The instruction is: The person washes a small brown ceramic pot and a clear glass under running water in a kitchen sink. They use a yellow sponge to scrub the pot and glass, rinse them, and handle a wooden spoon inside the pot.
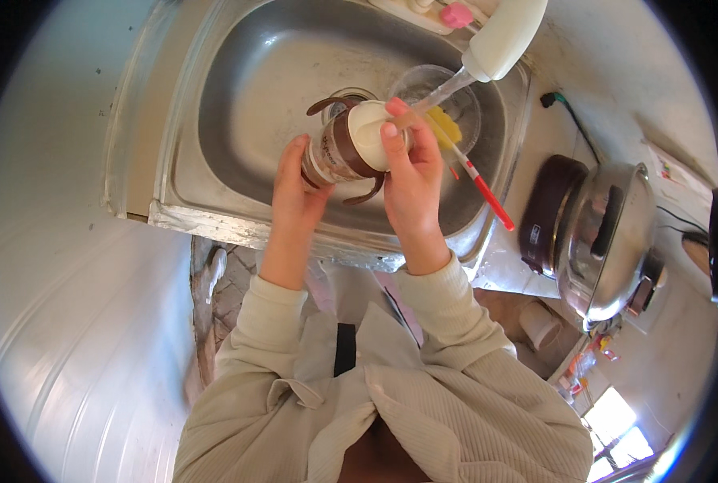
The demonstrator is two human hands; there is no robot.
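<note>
A clear sippy cup (pixel 335 150) with a brown collar, two brown side handles and a cream lid (pixel 368 133) is tilted over the sink. My left hand (pixel 297 179) is closed around its lower part. My right hand (pixel 415 177) grips the lid end, thumb and fingers at its right side. From a white faucet (pixel 504 40), a stream of water (pixel 449 88) runs down onto the right fingers beside the lid. What lies under those fingertips is partly hidden.
Under the faucet, a clear bowl (pixel 473 105) in the steel sink (pixel 254 97) holds a yellow sponge (pixel 446 125). A red-and-white stick (pixel 487 191) slants across the sink's right side. An electric cooker (pixel 553 213) and a steel pot (pixel 608 241) stand to the right.
</note>
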